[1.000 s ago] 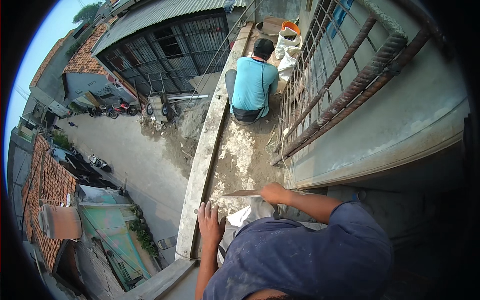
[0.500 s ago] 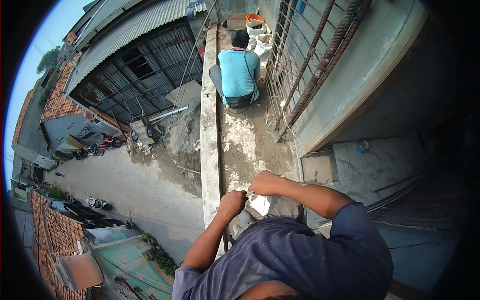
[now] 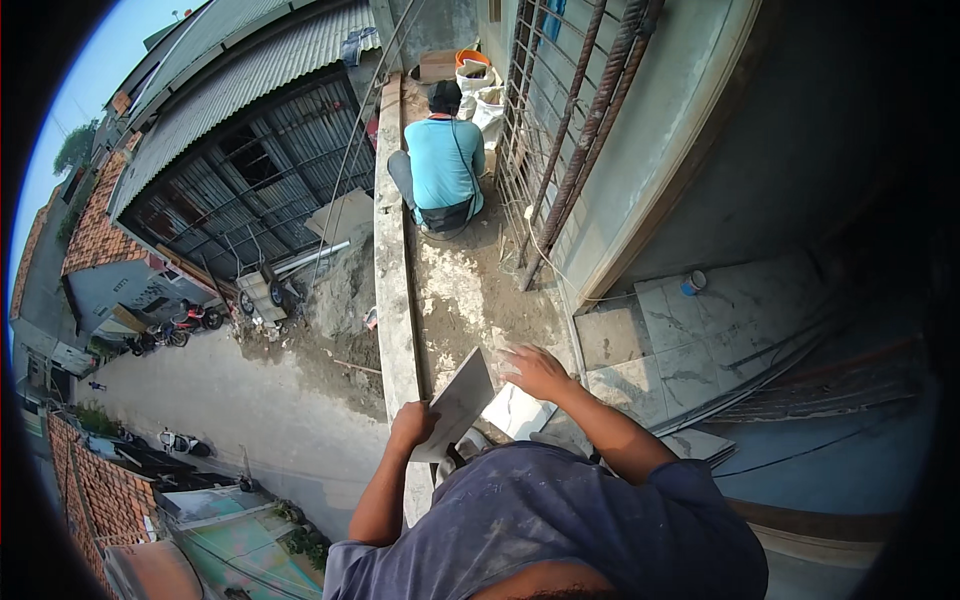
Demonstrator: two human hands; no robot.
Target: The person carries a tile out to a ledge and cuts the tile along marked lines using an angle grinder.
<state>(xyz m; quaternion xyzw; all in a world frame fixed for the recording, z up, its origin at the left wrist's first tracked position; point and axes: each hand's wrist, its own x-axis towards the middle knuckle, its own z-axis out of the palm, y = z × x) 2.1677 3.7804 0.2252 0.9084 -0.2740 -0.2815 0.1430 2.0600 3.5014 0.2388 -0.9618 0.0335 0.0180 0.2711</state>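
Note:
My left hand (image 3: 412, 426) is closed on the edge of a flat, pale grey tile piece (image 3: 462, 398), which stands tilted in front of my body. Just right of the tile's upper end is my right hand (image 3: 537, 373), fingers spread, apart from it and holding nothing. Below that hand lies a white tile with grey veins (image 3: 519, 412), partly covered by the held piece and my shirt. Rough ground with pale, flaky patches (image 3: 452, 282) stretches ahead of both hands.
A co-worker in a light blue shirt (image 3: 445, 168) squats ahead, back toward me. A low concrete ledge (image 3: 394, 260) runs along the left, above a street (image 3: 290, 420). Rusty rebar (image 3: 585, 130) leans at the right. A small bucket (image 3: 693, 283) stands on tiled floor.
My hands were close together on something thin. Now they are apart: the right has let go and opened, and the left holds the tile with its broad face showing.

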